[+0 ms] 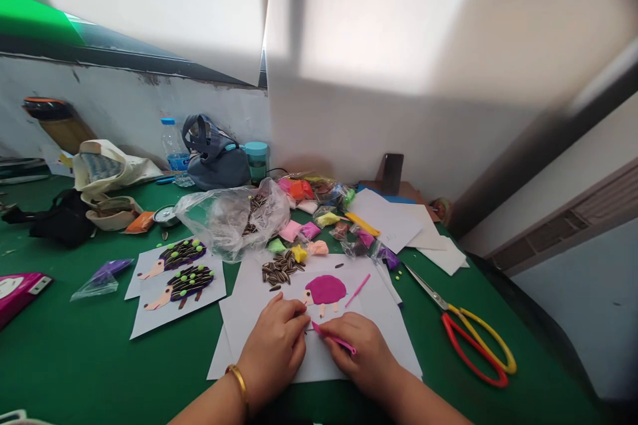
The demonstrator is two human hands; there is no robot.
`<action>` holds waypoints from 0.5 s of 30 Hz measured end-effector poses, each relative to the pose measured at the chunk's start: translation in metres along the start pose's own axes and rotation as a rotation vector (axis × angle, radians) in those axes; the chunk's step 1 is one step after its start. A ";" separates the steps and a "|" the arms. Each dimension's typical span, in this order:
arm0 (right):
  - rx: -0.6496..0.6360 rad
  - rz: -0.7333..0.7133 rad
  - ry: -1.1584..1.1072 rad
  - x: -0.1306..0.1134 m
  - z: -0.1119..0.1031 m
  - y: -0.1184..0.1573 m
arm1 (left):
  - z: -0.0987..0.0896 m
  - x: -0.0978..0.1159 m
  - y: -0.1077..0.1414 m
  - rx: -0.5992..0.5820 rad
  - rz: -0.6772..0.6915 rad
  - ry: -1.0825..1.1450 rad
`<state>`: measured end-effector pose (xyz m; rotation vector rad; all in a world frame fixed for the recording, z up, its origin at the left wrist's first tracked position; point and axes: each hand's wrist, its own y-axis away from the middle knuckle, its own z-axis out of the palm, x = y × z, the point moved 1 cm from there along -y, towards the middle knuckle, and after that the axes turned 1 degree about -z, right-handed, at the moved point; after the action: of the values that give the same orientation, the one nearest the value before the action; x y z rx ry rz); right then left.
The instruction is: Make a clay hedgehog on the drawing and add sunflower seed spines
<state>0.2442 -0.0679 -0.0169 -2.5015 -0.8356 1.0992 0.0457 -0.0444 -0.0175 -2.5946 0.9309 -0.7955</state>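
Note:
White paper point(249, 319) lies before me with a hedgehog shape point(326, 289), magenta body and pale peach face and legs. My left hand point(279, 339), a gold bangle at its wrist, rests on the paper beside the face, fingers bent together; what they pinch, if anything, is too small to tell. In my right hand point(356, 345) is a pink tool point(343, 344), its tip pointing toward my left fingers below the hedgehog. Another pink tool point(357, 290) lies right of the hedgehog. Striped sunflower seeds point(283, 269) are heaped at the paper's upper left.
Two seed-covered hedgehog cards point(199, 299) lie at left. Red-and-yellow scissors point(461, 325) lie at right. Behind are a plastic bag point(219, 216) with seeds, colored clay packets point(309, 231), a blue-gray bag point(216, 163), a bottle point(173, 146) and a phone point(392, 172).

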 end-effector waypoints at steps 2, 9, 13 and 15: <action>-0.006 0.002 0.013 0.001 0.001 0.000 | -0.001 0.001 -0.001 -0.009 -0.003 0.002; 0.001 -0.008 0.001 -0.001 -0.001 0.000 | -0.004 0.001 -0.001 -0.007 -0.014 0.021; 0.039 0.017 -0.017 -0.003 -0.007 0.001 | -0.006 0.000 -0.001 -0.016 0.010 0.050; 0.069 0.034 -0.009 -0.003 -0.010 0.002 | -0.007 0.000 -0.001 -0.028 0.020 0.057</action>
<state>0.2509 -0.0713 -0.0095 -2.4647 -0.7475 1.1313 0.0423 -0.0440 -0.0119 -2.5948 0.9898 -0.8614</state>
